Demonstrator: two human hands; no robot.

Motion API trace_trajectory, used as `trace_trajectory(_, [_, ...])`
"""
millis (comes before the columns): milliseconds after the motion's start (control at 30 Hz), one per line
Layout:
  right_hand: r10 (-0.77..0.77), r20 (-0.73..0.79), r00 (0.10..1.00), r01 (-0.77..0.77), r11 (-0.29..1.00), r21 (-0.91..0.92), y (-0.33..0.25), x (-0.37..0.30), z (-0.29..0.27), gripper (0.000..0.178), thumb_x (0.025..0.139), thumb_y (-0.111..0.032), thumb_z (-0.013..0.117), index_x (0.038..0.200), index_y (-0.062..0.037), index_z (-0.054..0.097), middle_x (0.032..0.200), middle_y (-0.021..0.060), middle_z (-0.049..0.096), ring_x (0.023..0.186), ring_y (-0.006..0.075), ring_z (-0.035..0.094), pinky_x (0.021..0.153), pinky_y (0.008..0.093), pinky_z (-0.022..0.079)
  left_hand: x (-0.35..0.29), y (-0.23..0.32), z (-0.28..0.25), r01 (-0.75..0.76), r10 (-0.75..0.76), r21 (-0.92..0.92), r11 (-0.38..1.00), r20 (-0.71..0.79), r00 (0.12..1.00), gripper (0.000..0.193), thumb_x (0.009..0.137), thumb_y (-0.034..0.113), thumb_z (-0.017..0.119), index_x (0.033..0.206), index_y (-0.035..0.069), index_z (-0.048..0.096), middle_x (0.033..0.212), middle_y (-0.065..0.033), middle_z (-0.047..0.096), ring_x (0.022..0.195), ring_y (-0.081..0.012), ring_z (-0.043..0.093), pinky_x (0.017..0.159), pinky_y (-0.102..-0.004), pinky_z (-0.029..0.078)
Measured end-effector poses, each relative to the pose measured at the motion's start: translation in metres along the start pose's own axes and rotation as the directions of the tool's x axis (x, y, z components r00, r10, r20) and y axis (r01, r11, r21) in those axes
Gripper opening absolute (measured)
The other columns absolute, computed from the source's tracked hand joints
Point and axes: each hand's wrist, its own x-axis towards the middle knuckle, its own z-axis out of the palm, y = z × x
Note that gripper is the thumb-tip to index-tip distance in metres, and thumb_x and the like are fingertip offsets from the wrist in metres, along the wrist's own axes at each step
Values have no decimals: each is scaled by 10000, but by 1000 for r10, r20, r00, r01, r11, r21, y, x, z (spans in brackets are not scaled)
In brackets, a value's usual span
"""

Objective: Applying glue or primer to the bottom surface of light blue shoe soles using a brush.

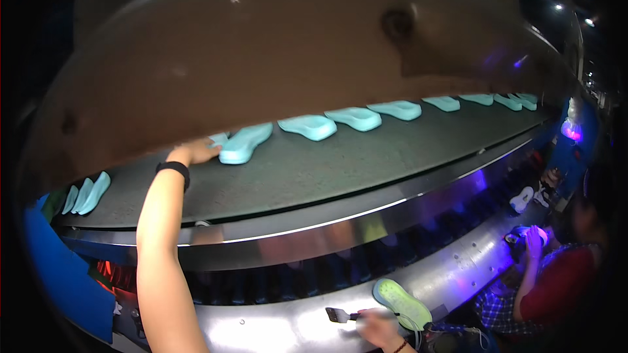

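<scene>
A worker's left hand [198, 151] meets a pale-blue sole [246, 144] inside the belt's [340, 163] near edge, its grip impossible to tell; pinching the sidewalls looks safest. Over the tabletop [268, 333], the right hand's [379, 328] fingers clasp a brush [338, 315] beside a yellow-green sole [400, 302].

In dim light, a brown cover [294, 46] arches above the left hand [196, 151], over a dark belt [366, 157]. Beneath the right hand [381, 328], a shiny metal bench [242, 330]. Left of both, a blue panel [72, 274]. Well to their right, a purple light [571, 132]; higher, white lamps [589, 23].
</scene>
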Motion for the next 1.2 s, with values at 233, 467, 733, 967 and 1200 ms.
trace_trajectory(233, [-26, 8, 1000, 26, 1000, 17, -19, -15, 23, 181, 833, -57, 520, 984, 21, 584, 849, 120, 625, 539, 135, 526, 503, 236, 408, 24, -2, 3, 151, -149, -42, 988, 56, 987, 714, 752, 647, 396, 1222, 115, 468, 1288, -188, 403, 1272, -358, 229, 1007, -554, 132])
trace_trajectory(467, [21, -30, 999, -22, 1000, -13, -8, -21, -29, 186, 850, -79, 502, 995, 9, 580, 914, 142, 616, 539, 142, 514, 517, 245, 409, 17, -7, 21, 142, -142, -52, 988, 4, 990, 759, 718, 642, 403, 1130, 23, 555, 1252, -226, 430, 1211, -381, 330, 999, -448, 270])
trace_trajectory(733, [-21, 42, 999, 23, 999, -30, -18, -36, -2, 184, 858, -74, 486, 994, 9, 577, 904, 129, 618, 544, 127, 510, 507, 233, 398, 4, 55, 22, -152, 139, -242, 958, -69, 988, 654, 679, 546, 530, 823, -85, 630, 819, -215, 615, 794, -301, 581, 724, -354, 436])
trace_trajectory(967, [-40, 61, 997, 40, 999, -6, -16, -54, 3, 194, 849, -70, 491, 1005, 18, 566, 951, 149, 607, 543, 131, 502, 531, 240, 403, -41, 119, 9, -365, 392, -277, 889, 47, 919, 555, 745, 508, 540, 746, -41, 623, 657, -114, 563, 663, -178, 515, 615, -330, 411])
trace_trajectory(1200, [-242, 93, 966, 253, 959, -129, -33, -74, 29, 209, 825, -32, 526, 1017, 40, 564, 885, 109, 606, 713, 130, 560, 654, 233, 448, -107, 76, 8, -367, 333, -233, 900, -173, 927, 391, 797, 348, 570, 895, -29, 606, 902, -207, 609, 877, -308, 572, 788, -364, 422])
